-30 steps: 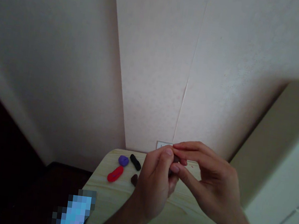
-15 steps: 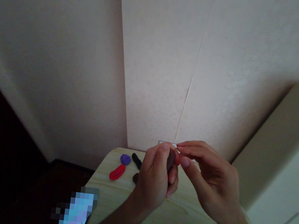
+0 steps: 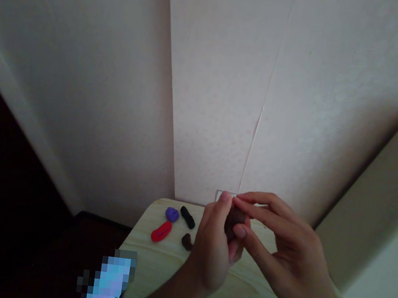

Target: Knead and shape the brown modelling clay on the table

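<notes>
Both hands meet above the far edge of the desk (image 3: 169, 271), pinching one brown lump (image 3: 235, 218) of clay between them. The left hand (image 3: 213, 250) cups it from the left with the fingers curled round it, and the right hand (image 3: 280, 255) grips it with thumb and fingertips. Near the far left corner lie a purple lump (image 3: 172, 214), a black roll (image 3: 187, 217), a red piece (image 3: 161, 231) and a small brown bit (image 3: 186, 241), close together on the desk.
</notes>
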`<state>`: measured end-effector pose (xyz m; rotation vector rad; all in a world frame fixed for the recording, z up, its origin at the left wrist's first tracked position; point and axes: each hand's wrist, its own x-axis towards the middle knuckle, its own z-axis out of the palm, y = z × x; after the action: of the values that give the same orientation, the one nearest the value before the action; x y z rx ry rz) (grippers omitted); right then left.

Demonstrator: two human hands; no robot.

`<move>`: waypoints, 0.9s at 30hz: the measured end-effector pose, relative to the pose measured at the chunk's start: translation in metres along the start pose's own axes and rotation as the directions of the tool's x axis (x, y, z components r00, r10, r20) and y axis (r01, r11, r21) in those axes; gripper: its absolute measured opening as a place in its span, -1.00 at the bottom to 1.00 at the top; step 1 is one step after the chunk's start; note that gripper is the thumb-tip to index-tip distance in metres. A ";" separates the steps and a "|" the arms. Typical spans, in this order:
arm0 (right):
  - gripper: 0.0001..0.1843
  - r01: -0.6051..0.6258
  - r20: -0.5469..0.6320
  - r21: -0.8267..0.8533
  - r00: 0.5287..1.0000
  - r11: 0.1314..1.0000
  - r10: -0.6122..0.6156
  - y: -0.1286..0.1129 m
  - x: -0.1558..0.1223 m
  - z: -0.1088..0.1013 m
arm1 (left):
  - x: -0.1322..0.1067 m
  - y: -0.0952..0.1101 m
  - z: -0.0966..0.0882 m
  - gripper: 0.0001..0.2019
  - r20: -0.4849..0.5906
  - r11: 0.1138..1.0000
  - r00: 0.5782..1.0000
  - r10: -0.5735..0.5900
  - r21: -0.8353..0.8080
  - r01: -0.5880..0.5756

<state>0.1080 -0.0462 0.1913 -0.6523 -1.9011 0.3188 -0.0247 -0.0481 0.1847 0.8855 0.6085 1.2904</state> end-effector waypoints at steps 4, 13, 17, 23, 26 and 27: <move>-0.65 0.005 0.028 -0.023 1.000 1.000 -0.004 -0.002 0.000 -0.001 | -0.001 0.000 0.000 -0.40 0.022 0.999 0.999 0.046 0.020 -0.047; -0.74 -0.160 -0.186 0.093 0.967 0.983 0.175 0.006 -0.005 0.000 | 0.000 0.002 -0.002 -0.63 0.113 0.970 0.981 0.158 0.168 -0.176; -0.75 -0.200 -0.338 0.064 0.917 0.978 0.210 0.009 -0.002 -0.002 | -0.001 0.000 0.001 -0.69 0.132 0.959 0.981 0.141 0.229 -0.169; -0.83 -0.257 -0.410 0.135 0.865 0.957 0.290 0.007 0.006 -0.006 | -0.004 -0.003 0.002 -0.72 0.124 0.860 0.974 0.189 0.458 -0.225; -0.82 -0.266 -0.369 0.202 0.871 0.943 0.324 0.011 0.006 -0.007 | -0.005 -0.002 0.001 -0.72 0.118 0.805 0.967 0.224 0.536 -0.252; -0.82 -0.262 -0.356 0.219 0.875 0.940 0.327 0.012 0.006 -0.007 | -0.005 -0.001 0.000 -0.72 0.115 0.792 0.966 0.233 0.553 -0.258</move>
<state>0.1164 -0.0334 0.1926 -0.8299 -1.3781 0.4975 -0.0252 -0.0531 0.1835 1.5227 0.8895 1.3375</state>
